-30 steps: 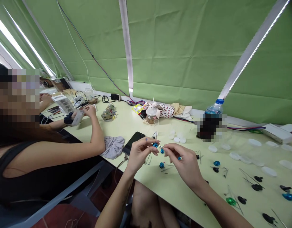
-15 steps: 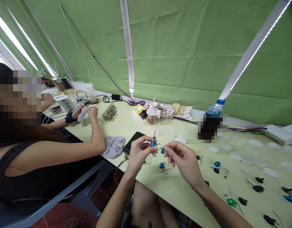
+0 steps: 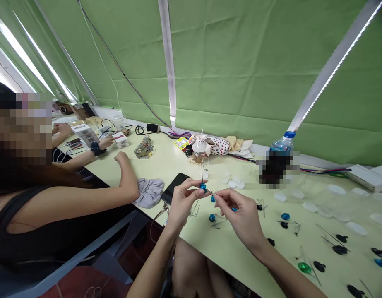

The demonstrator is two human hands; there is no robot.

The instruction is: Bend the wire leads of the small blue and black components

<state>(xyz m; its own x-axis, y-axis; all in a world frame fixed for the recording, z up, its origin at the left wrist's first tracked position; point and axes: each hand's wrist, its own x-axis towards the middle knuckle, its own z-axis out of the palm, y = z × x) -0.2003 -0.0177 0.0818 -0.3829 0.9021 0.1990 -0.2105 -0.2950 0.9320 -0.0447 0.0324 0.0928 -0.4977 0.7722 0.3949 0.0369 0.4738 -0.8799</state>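
Note:
In the head view, my left hand (image 3: 181, 203) pinches a small shiny blue part (image 3: 203, 186) between thumb and fingers. A thin dark metal rod (image 3: 202, 173) stands up out of it. My right hand (image 3: 242, 213) is closed at the fingertips on a thin metal pin (image 3: 210, 191), whose far end meets the blue part's right side. Whether the pin sits inside the part is too small to tell. Below my hands, another blue part (image 3: 212, 217) lies on the table among thin metal pieces (image 3: 217, 225).
On the pale table (image 3: 191, 227), several black pieces (image 3: 339, 249), a green part (image 3: 304, 267) and frosted discs (image 3: 356, 228) lie at right. A phone (image 3: 175, 186), a cup (image 3: 199, 152) and a bottle (image 3: 282, 142) stand or lie farther back. A co-worker's arm (image 3: 85, 192) rests at left.
My right hand has brought the pin left, against the blue part. The co-worker's hands have come apart, and the small white box is now lower, on the table.

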